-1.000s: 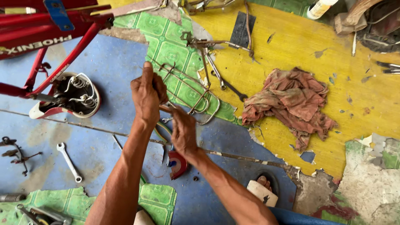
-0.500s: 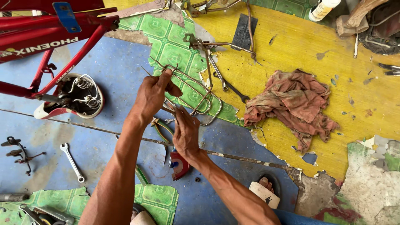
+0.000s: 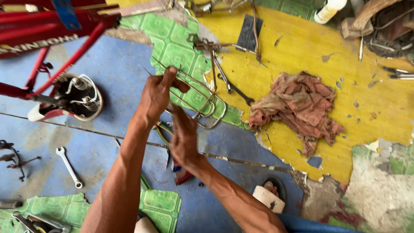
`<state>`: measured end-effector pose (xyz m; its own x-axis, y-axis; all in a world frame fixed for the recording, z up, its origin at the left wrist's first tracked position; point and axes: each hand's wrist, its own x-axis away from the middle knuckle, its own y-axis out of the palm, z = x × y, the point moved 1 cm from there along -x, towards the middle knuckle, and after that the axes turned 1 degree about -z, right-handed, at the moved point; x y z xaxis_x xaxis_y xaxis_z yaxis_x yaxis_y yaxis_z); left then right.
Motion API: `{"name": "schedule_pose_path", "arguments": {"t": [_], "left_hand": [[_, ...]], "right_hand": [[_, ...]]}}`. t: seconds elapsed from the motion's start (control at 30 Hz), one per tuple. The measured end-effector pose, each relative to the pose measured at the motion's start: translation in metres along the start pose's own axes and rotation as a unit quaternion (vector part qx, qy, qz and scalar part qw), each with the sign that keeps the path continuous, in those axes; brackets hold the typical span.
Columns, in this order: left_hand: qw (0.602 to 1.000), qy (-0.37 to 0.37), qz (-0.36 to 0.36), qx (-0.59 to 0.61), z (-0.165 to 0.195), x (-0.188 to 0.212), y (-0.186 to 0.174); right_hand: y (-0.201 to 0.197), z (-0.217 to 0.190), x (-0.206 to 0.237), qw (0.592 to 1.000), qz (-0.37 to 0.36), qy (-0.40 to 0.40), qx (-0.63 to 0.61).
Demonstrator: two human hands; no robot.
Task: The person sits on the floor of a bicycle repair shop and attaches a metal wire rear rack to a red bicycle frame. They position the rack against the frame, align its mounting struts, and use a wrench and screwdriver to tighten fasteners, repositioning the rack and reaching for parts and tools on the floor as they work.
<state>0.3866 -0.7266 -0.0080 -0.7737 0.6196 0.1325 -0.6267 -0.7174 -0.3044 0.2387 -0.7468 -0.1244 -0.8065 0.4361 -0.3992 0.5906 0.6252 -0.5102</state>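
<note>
Left hand: gripping one end of the wire rack, fingers curled around its rods.
Right hand: pinching the rack's near rods.
Rack: being held above the patchy floor, left of the rag.
Wrench: lying lower left.

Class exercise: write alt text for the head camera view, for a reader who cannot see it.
Two bare hands, left hand and right hand, grip a bent wire rack above a patchy blue, green and yellow floor. A reddish rag lies right, a wrench left.
</note>
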Motion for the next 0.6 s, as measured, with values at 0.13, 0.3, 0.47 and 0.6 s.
{"name": "schedule_pose_path", "arguments": {"t": [0.13,0.3,0.47,0.6], "left_hand": [[0.999,-0.041,0.002,0.012,-0.001,0.000,-0.001],[1.000,-0.006,-0.006,0.025,0.001,0.001,-0.005],[0.999,-0.020,0.005,0.035,-0.002,0.001,0.002],[0.999,-0.043,0.011,0.008,-0.001,0.002,0.000]], "right_hand": [[0.002,-0.005,-0.001,0.998,0.029,-0.060,-0.015],[-0.007,0.007,-0.003,0.998,0.009,-0.050,-0.031],[0.002,0.006,0.002,0.999,0.018,-0.026,-0.023],[0.005,0.007,-0.001,0.997,0.031,-0.041,-0.053]]}}
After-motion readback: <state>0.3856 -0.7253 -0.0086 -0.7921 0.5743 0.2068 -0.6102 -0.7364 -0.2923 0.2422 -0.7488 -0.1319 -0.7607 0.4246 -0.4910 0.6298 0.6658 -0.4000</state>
